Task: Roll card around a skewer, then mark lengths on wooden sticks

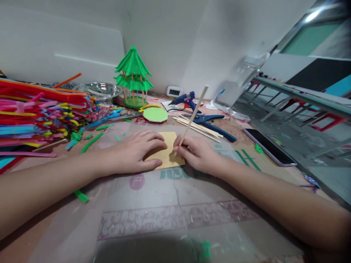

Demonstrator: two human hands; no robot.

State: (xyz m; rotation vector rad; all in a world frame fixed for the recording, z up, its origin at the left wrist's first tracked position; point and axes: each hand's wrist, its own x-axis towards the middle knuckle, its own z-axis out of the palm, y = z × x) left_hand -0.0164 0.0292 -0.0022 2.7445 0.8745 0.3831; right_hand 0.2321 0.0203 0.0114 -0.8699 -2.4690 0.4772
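Stick (194, 115) in right grip (199, 153), yellow paper (169, 155) under left grip (138, 152)

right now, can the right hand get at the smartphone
Probably yes: the smartphone lies on that side with nothing on top, though the right hand would likely have to set down its wooden stick first.

We see one flat, yellow, four-sided paper sheet (170, 138), its left part covered by our left hand (142, 150). In our right hand (196, 152) we hold one thin, straight, pale wooden stick (195, 112), tilted, its upper end rising above the fingers, leaning rightward.
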